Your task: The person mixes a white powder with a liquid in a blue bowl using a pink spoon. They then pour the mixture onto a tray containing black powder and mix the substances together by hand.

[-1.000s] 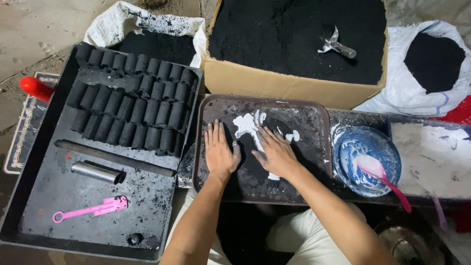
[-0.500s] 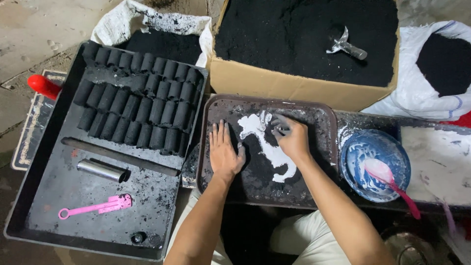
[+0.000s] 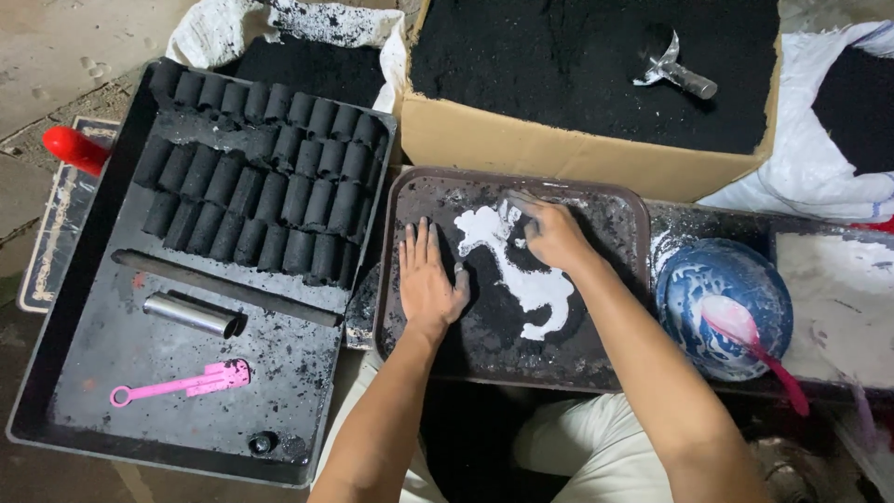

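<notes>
Concrete floor (image 3: 56, 47) under everything, dusty and grey, and I'm seated over a dark brown tray (image 3: 410, 200) coated in black powder. Dead centre of that tray sits a white smear (image 3: 521, 279), a ragged patch of pale powder or paste running from 11 o'clock down to 5 o'clock. My left hand (image 3: 428, 279) lies flat on the tray, palm down, fingers straight and released, holding nothing, just at 9 o'clock of the smear. My right hand (image 3: 554, 233) is curled loosely at the smear's 1 o'clock end, fingertips pressed onto the tray surface; whether anything is pinched under them I cannot tell.

Out at 3 o'clock, a blue bowl (image 3: 698, 279) streaked white, with a pink spoon (image 3: 750, 340) lying in it. At 12 o'clock, a cardboard box (image 3: 559, 154) full of black powder, a metal scoop (image 3: 680, 73) resting on top. At 9 o'clock, a big black tray (image 3: 56, 373) carrying rows of black cylinders (image 3: 261, 177), a metal tube (image 3: 191, 315) and a pink tool (image 3: 186, 384). White sacks (image 3: 810, 158) of black powder sit at 2 o'clock.
</notes>
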